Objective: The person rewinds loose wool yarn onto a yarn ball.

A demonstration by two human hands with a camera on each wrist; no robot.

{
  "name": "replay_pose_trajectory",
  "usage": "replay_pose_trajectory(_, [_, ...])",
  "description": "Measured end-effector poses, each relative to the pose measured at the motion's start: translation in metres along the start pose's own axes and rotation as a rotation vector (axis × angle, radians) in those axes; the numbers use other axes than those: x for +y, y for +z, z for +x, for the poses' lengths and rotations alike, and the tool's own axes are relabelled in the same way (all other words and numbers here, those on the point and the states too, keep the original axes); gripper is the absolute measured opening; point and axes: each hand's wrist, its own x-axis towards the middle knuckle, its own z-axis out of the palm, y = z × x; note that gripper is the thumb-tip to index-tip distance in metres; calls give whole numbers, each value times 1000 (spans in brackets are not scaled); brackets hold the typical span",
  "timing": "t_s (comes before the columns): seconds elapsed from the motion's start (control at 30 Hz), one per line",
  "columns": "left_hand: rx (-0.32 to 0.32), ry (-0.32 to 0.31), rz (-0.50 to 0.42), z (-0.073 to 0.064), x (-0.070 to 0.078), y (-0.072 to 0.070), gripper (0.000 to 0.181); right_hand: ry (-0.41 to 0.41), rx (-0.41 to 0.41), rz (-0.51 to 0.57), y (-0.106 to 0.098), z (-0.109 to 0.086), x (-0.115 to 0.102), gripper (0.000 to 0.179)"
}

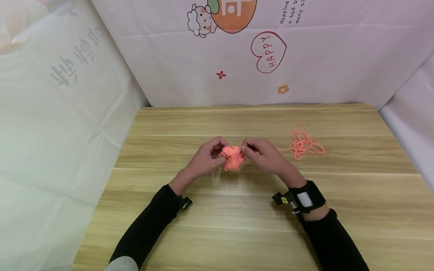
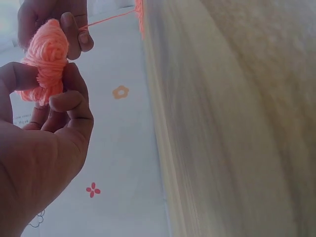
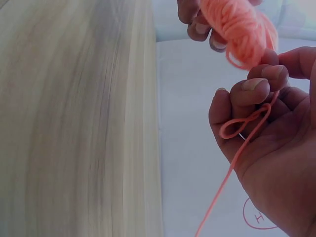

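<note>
A small ball of coral-pink yarn (image 1: 233, 158) is held above the table between both hands. My left hand (image 1: 207, 157) grips its left end, with thumb and fingers around the wound strands, as the left wrist view shows. My right hand (image 1: 266, 156) is at the ball's other end, its thumb and fingertips pinching the yarn there. In the right wrist view a strand (image 3: 222, 185) runs through the curled right fingers, with a small loop (image 3: 232, 129) sticking out from them. That strand leads off toward a loose tangle of the same yarn (image 1: 305, 145) on the table.
The wooden table (image 1: 217, 233) has a light grain. White printed cloth (image 1: 190, 67) hangs behind its back edge, and more white cloth (image 1: 61, 150) covers the left side. A black strap with a small camera (image 1: 306, 197) is on the right wrist.
</note>
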Motion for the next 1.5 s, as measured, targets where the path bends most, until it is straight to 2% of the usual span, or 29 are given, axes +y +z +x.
replay_pose_trajectory(0.17, [-14, -49, -113, 0, -1, 0, 24, 2, 17, 5, -7, -1, -20, 20])
replay_pose_trajectory(0.33, [-35, -110, -216, 0, -1, 1, 25, 24, 23, 16, -8, -2, -21, 20])
replay_pose_trajectory(0.4, [-35, -116, -221, 0, -4, 0, 25, 24, 25, 29, -9, -2, -20, 20])
replay_pose_trajectory(0.6, [-36, -99, -221, 2, -25, 0, 27, 14, 17, 42, -9, -2, -17, 20])
replay_pose_trajectory(0.7, [-29, -93, -219, 2, -27, 0, 28, 21, 19, 43, -6, -1, 0, 21])
replay_pose_trajectory(0.83, [-13, -100, -199, 2, -21, 1, 29, 19, 15, 56, -3, 1, 21, 25])
replay_pose_trajectory(1.07, [-3, -114, -195, 1, 2, 0, 27, 14, 1, 65, -4, 1, 19, 28])
replay_pose_trajectory(1.3, [7, -103, -193, 2, 1, 1, 30, 10, 9, 58, -3, 1, 18, 21])
replay_pose_trajectory(1.5, [-12, -112, -208, 2, 0, 3, 31, -3, 14, 67, -2, 0, 20, 20])
